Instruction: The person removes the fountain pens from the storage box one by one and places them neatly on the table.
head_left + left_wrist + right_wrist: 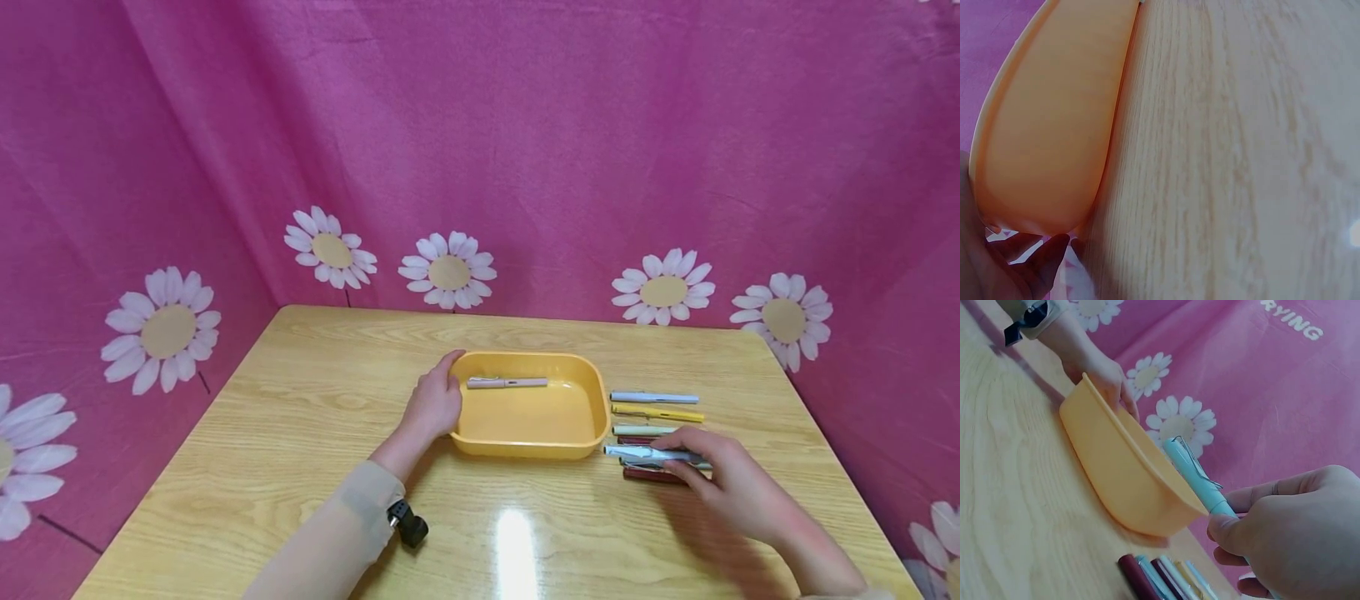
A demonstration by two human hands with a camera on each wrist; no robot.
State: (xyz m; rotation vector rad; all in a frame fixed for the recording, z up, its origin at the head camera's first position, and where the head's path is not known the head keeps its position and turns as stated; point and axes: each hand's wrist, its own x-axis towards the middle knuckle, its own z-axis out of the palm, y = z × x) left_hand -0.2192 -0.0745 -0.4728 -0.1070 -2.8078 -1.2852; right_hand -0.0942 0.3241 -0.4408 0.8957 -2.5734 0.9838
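Note:
A yellow plastic basin [528, 451] sits on the table, and my left hand [437, 407] grips its left end at the rim. Inside it, near the back wall, lies one pinkish-grey pen [507, 383]. My right hand [731, 483] pinches a pale mint-blue pen [1192, 475] between thumb and fingers, its clip end pointing toward the basin. The held pen is raised above a row of pens to the right of the basin. That row includes a light blue pen [656, 397], a yellow pen [663, 413] and a dark red pen [641, 475]; my right hand partly covers the nearer ones.
The wooden table [300, 450] extends around the basin, with a pink flowered curtain [525, 150] behind and at both sides. A black device [408, 525] is strapped at my left sleeve. Light reflects off the tabletop in front of the basin.

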